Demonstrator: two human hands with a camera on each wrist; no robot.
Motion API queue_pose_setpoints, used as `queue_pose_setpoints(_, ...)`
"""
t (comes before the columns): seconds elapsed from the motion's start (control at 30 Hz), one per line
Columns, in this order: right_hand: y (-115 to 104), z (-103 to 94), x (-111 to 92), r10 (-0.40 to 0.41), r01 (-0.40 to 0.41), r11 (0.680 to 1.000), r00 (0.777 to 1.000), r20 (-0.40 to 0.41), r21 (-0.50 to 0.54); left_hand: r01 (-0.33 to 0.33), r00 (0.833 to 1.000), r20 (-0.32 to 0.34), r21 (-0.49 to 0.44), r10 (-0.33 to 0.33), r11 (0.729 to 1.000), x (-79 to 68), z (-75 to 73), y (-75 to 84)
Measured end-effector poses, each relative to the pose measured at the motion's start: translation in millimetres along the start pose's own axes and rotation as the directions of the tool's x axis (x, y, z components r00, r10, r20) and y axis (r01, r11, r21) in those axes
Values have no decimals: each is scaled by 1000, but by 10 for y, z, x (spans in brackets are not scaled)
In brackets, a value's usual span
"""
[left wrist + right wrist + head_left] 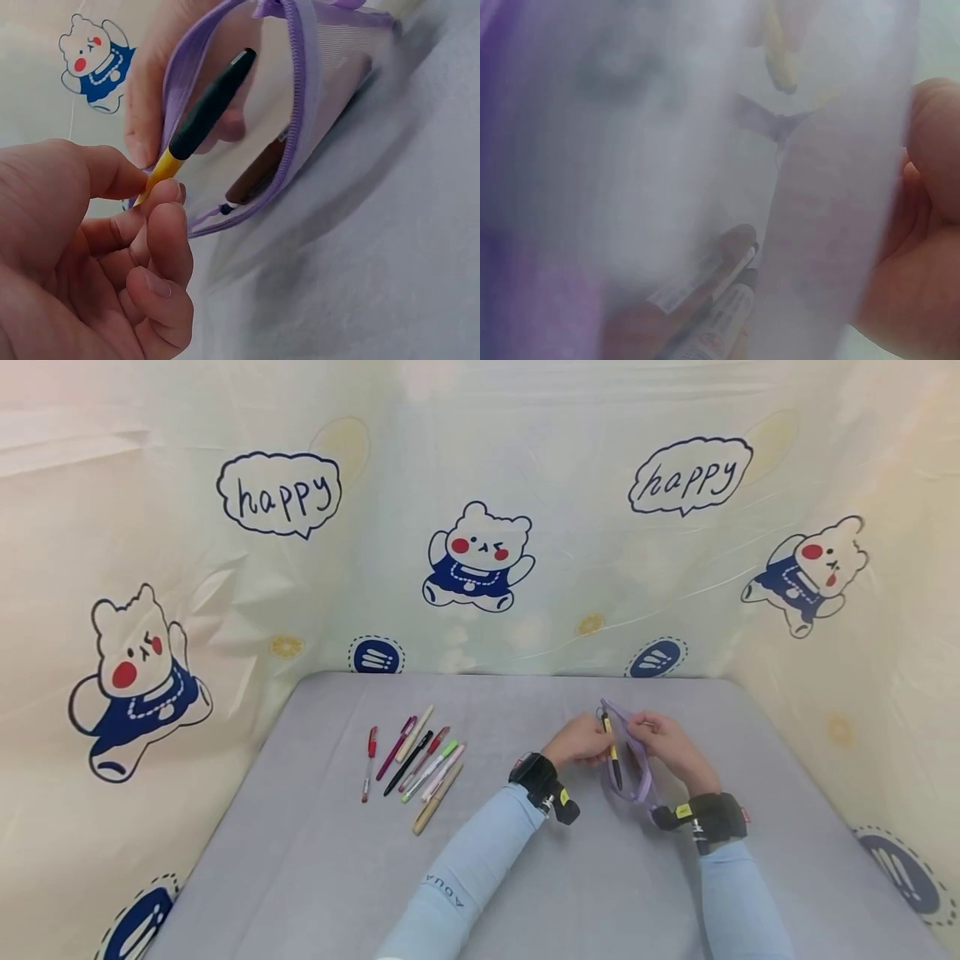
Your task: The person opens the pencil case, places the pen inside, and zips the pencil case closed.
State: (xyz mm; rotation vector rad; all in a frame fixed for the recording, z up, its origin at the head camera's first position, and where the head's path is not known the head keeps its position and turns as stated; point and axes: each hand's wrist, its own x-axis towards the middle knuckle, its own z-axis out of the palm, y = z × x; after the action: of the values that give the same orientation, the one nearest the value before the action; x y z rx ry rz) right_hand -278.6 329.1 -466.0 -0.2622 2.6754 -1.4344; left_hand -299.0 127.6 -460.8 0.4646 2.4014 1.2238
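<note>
My left hand [579, 740] pinches a yellow-and-black pen [212, 105] between thumb and fingertips, its dark end pointing into the mouth of a purple zip pouch [298, 82]. The pouch has see-through mesh sides. Its far rim is gripped by my right hand [669, 748], which holds the mouth wide. Inside lies a brown-capped pen [260, 171], and in the right wrist view white-labelled pens [724, 319] show dimly through the mesh. Part of my right hand is hidden behind the pouch there.
To the left on the grey tabletop [315, 877] lies a loose group of several pens, among them a red-capped pen [371, 764], a green pen [429, 771], a black pen [408, 763] and a tan pen [438, 799]. A printed curtain [570, 568] hangs behind and along both sides.
</note>
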Motion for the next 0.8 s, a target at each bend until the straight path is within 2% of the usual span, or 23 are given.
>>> queue_pose_setpoints(0.3, -17, -5, -30, -19, 19, 999, 1000, -1, 31, -18, 1000, -11, 5, 18, 1000, 31, 72, -6)
queue_pose_setpoints(0.63, -15, -33, -13, -14, 14, 1000, 1000, -13, 27, -60, 998, -24, 11, 60, 998, -11, 58, 12)
queue_pose_setpoints(0.7, -116, -39, -64, -11, 11, 1000, 1000, -8, 27, -60, 998, -35, 17, 61, 998, -25, 62, 5)
queue_pose_setpoints(0.8, -121, -40, -77, -16, 16, 1000, 1000, -7, 26, -60, 997, -51, 25, 62, 998, -43, 75, -10)
